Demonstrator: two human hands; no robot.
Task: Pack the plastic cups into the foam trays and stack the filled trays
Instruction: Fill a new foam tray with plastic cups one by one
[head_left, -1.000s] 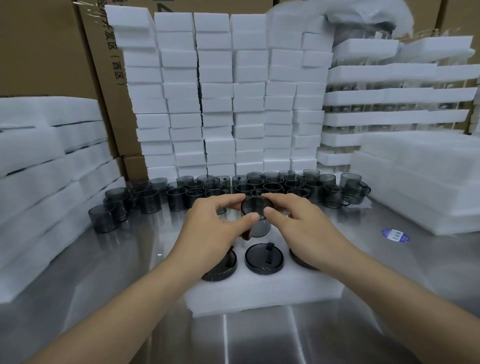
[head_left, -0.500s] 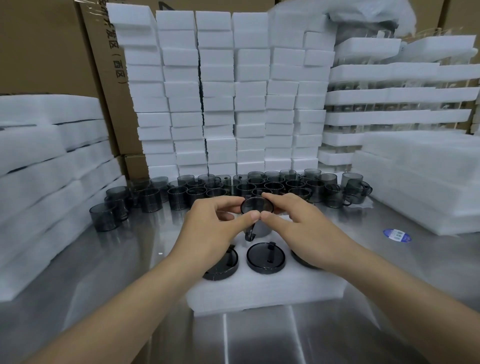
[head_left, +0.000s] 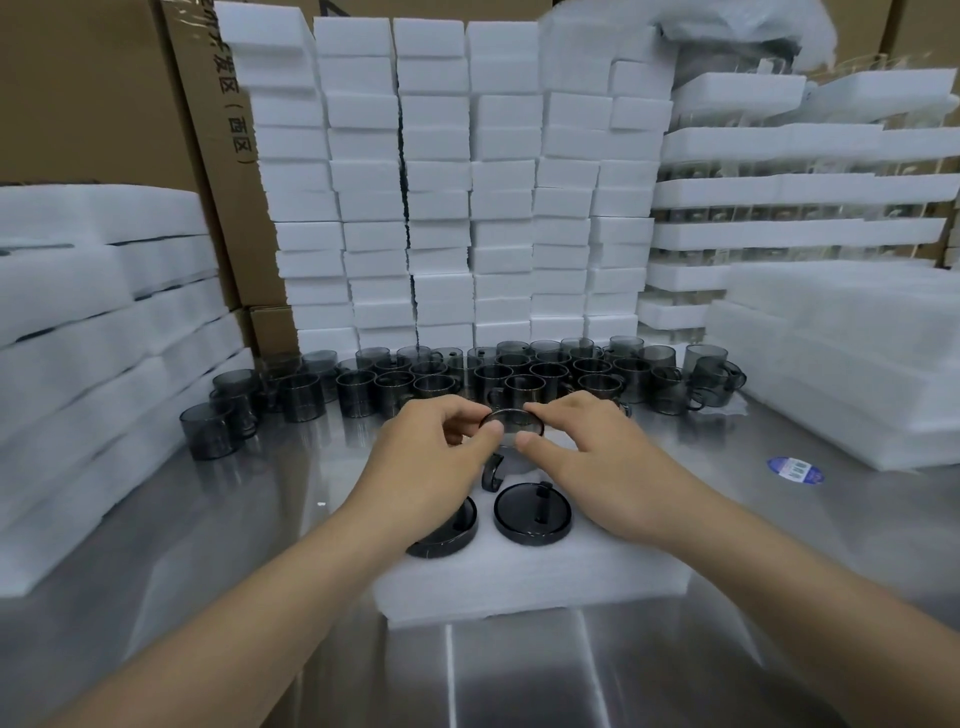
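- Both forearms reached forward over the steel counter (head_left: 208, 571), and the left hand (head_left: 431, 462) and right hand (head_left: 597, 462) met at its middle.
- The fingers (head_left: 488, 430) and thumbs of both hands pinched the rim of one smoky grey translucent plastic cup (head_left: 511, 418). It was held at the far part of the white foam tray (head_left: 519, 577), with its handle toward the person.
- Two more cups sat in the tray: a middle cup (head_left: 532, 512) in full view and a left cup (head_left: 447, 538) partly under the left wrist.
- The loose cups (head_left: 519, 379) crowded the counter behind the tray, too overlapped to count.

smoky grey cups (head_left: 524, 387), white foam tray (head_left: 530, 582) — silver table (head_left: 208, 571)
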